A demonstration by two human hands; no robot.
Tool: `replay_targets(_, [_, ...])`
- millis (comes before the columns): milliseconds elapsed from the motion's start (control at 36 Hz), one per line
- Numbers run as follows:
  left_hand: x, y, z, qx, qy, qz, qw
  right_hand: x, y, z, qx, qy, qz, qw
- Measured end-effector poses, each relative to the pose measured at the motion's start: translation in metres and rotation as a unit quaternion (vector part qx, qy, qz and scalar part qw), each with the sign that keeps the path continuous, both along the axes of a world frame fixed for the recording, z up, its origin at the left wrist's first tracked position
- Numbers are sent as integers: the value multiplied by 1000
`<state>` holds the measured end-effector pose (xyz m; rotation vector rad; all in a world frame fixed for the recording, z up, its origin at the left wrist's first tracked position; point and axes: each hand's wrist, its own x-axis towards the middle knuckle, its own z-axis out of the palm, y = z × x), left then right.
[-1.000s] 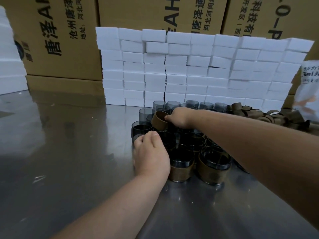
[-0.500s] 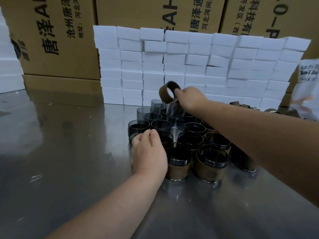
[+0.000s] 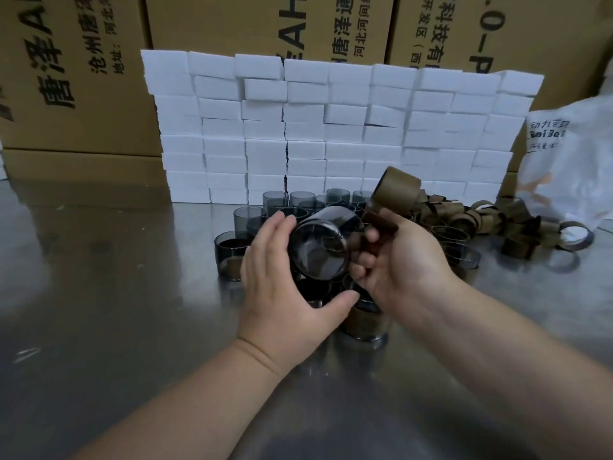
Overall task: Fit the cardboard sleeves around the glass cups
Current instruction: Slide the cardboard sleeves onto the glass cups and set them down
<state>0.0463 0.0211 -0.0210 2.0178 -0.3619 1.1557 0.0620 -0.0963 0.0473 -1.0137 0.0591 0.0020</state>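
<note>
- A smoky grey glass cup (image 3: 318,247) hangs tilted above the worktop, base toward the camera, between both hands.
- The right hand (image 3: 408,267) clenches a brown cardboard sleeve (image 3: 396,190), which stands just above and behind the cup and is not yet around it. Its curled fingers also press the cup's side.
- The left hand (image 3: 282,277) lies released, with near-straight fingers against the cup's left side and the thumb spread below.
- Beneath, bare grey cups (image 3: 248,217) and sleeved cups (image 3: 363,322) crowd the steel worktop (image 3: 132,327). Loose sleeves (image 3: 481,220) heap to the right.
- Risk: one hand appears to carry both pieces, so the slick glass could slip onto the cups below and chip. A sleeve fed on askew could crease or jam.
</note>
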Motion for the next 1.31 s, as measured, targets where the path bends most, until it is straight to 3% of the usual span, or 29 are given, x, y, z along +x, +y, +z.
replay_targets(222, [4, 2, 2, -72, 51, 0, 996, 2, 3, -13, 14, -5, 55, 998])
replay_targets(389, [6, 4, -1, -112, 55, 4, 992, 5, -3, -10, -122, -65, 39, 990])
replay_targets(500, [8, 5, 0, -148, 64, 14, 987, 4, -11, -4, -235, -146, -45, 960])
replay_targets(611, [8, 5, -2, -138, 56, 8, 989, -2, -13, -1, -268, -245, -77, 928])
replay_targets(778, [11, 5, -3, -137, 50, 19, 989, -10, -7, -8, -292, -319, -22, 901])
replay_targets(1167, [2, 1, -3, -52, 5, 18, 998, -10, -6, -19, -353, -353, -66, 864])
replay_targets(1306, [1, 2, 0, -30, -10, 66, 997, -11, -6, -25, -390, -368, -108, 837])
